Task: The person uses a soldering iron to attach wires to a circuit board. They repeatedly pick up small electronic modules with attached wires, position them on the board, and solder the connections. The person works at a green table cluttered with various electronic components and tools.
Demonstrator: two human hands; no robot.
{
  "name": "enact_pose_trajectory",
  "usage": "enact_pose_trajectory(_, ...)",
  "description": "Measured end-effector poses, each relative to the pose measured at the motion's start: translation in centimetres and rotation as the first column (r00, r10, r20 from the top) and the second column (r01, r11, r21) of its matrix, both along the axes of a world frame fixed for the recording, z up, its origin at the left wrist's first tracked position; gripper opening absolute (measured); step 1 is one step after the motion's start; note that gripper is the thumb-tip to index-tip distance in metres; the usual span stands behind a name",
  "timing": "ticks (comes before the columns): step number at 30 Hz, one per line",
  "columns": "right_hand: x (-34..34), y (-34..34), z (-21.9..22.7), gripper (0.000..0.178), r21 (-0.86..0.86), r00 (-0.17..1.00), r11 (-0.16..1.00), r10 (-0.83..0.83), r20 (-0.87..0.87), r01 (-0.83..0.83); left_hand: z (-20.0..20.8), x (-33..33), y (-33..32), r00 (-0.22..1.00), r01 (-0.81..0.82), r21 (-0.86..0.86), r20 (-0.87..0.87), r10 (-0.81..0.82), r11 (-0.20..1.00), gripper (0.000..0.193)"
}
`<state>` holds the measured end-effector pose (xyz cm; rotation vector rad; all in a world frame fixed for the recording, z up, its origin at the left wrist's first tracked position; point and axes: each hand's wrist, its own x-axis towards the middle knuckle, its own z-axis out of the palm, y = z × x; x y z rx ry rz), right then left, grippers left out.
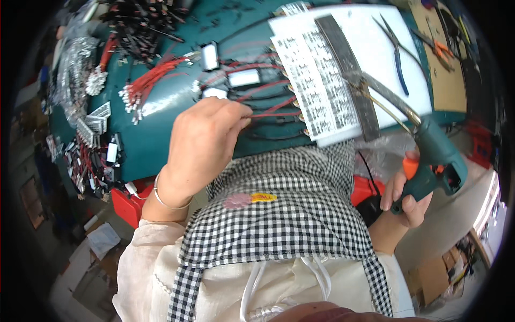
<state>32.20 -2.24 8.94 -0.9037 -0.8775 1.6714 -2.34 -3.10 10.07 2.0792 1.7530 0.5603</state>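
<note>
My left hand (201, 137) is closed in a pinch above the table's near edge. Between its fingertips is a thin red wire (273, 114) that runs right to the edge of a white printed sheet (306, 80). Several more red and black wires lead to the same edge. White-labelled rectangular modules (243, 79) lie just beyond the hand. My right hand (407, 198) is wrapped round the handle of a green pistol-shaped soldering gun (437, 150) with an orange trigger. Its metal shaft and thin brass tube point up-left, the tip over a dark flat bar (346, 75) lying across the sheet.
Blue-handled pliers (399, 64) rest on a white board, with orange-handled cutters (440, 51) farther right. Bundles of red wires (158, 78), black leads (142, 24) and clear plastic bags (78, 75) cover the left of the green table (155, 150). A red container (126, 206) stands below the edge.
</note>
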Motion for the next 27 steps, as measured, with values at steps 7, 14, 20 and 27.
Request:
enact_pose_trajectory(7,-0.4,1.2,-0.4,0.075,0.08,0.998,0.996,0.029,-0.056,-0.024,0.1,-3.9,2.3,0.997,0.055,-0.111,0.057,-0.048,0.992,0.017)
enact_pose_trajectory(14,-0.3,0.6,-0.4,0.072,0.127,0.996,0.991,-0.017,-0.083,0.027,-3.8,-4.6,16.0,0.99,-0.095,0.228,-0.077,0.115,0.969,0.028)
enact_pose_trajectory(20,-2.3,0.4,-0.6,0.07,0.12,0.99,0.993,0.003,-0.138,0.014,-8.5,-4.7,25.7,0.915,-0.396,0.147,-0.014,0.402,0.906,0.044)
enact_pose_trajectory(27,-3.1,0.7,-0.8,0.068,0.225,0.994,0.97,-0.099,0.035,0.089,-7.5,-3.0,24.4,0.836,-0.267,-0.054,0.483,0.26,0.962,0.027)
